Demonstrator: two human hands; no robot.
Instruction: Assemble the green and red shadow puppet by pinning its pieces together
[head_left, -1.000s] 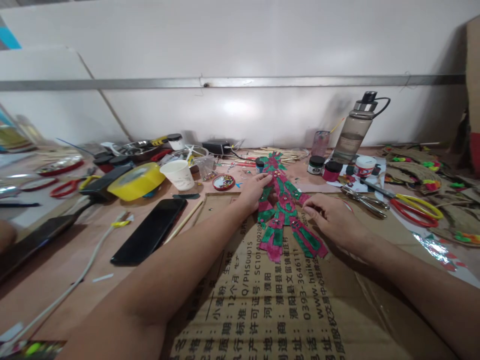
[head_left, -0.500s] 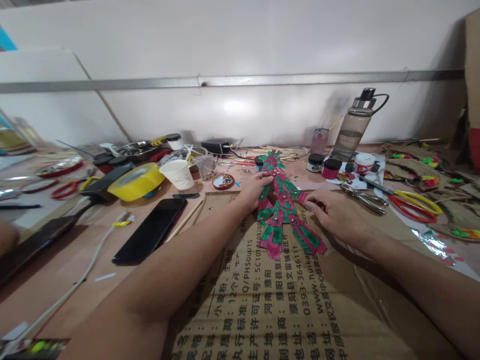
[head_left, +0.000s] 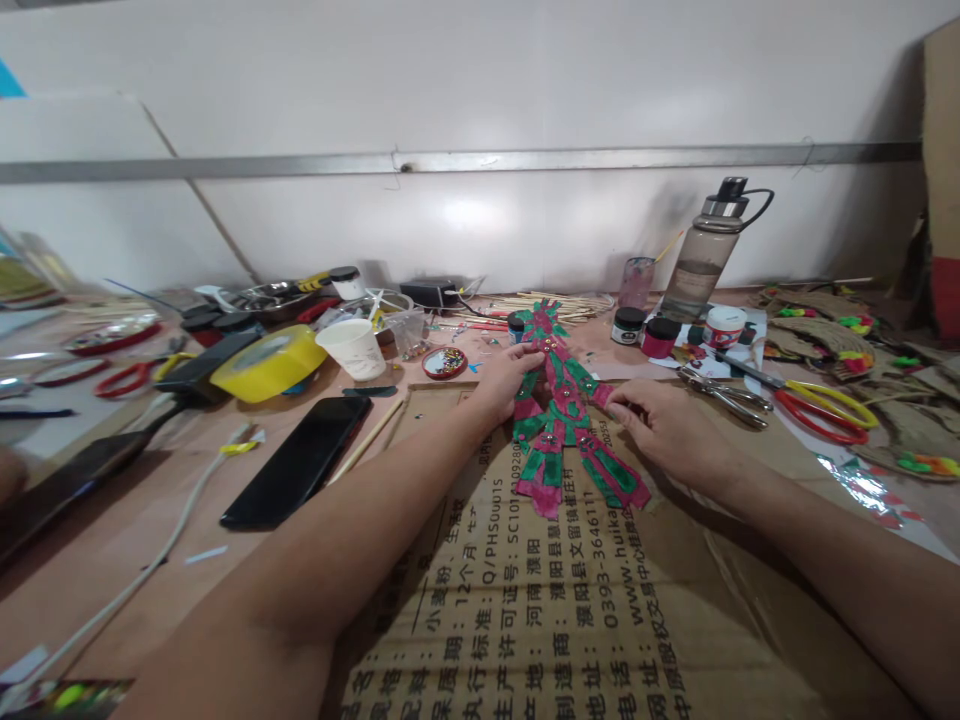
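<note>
A flat jointed figure (head_left: 568, 407), painted pink and green with small shiny studs at its joints, lies over a printed cardboard sheet (head_left: 480, 600). My left hand (head_left: 504, 385) is closed on the figure's upper left side, near the shoulder, thumb and fingers pinching its edge. On the other side my right hand (head_left: 651, 415) pinches the end of the figure's outstretched right arm between thumb and fingers. Both legs of the figure point toward me, spread apart. My left fingers hide part of its left arm.
Left of the cardboard lie a black phone (head_left: 300, 460), a yellow tape roll (head_left: 270, 362) and a paper cup (head_left: 352, 348). A dish of studs (head_left: 443, 362) stands behind. To the right are pliers (head_left: 724, 395), scissors (head_left: 825, 410), paint jars (head_left: 627, 325) and a water bottle (head_left: 703, 255).
The camera view has shifted very slightly. Both hands keep their grip on the figure, which has hardly moved.
</note>
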